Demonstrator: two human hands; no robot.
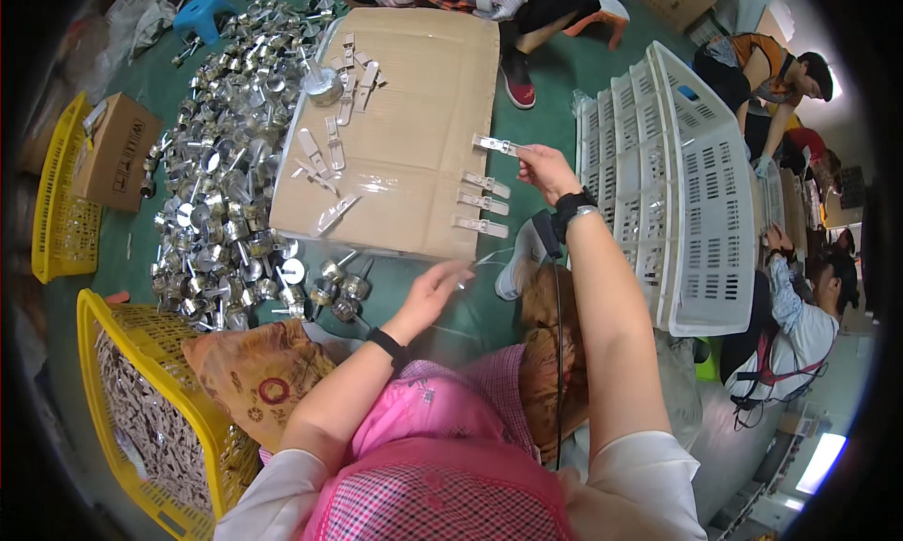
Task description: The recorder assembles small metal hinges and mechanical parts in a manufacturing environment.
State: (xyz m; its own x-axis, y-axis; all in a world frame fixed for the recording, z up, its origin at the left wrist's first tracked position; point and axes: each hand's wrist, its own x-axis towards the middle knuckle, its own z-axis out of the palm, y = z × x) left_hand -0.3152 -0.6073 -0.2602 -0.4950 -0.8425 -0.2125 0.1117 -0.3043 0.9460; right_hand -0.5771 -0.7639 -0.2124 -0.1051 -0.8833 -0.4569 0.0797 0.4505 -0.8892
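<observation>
pink apron (423, 489) right up close! right hand (547, 172) pinches a silver clip (495, 145) at the right edge of the carton (414, 99), three more clips (482, 203) lined up along that edge, nearer the apron. left hand (433, 294), well apart from the right, sits blurred off the near edge: cannot tell whether it grips anything. loose clips (314, 152) on top, metal parts (226, 155) heaped left.

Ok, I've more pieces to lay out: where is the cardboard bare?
The brown cardboard surface is bare across its middle, between the scattered silvery pieces on its left and the row of silvery metal clips along its right edge by the right hand. Crowded: its left side, and the green floor beyond that, under a heap of round silver metal parts.
</observation>
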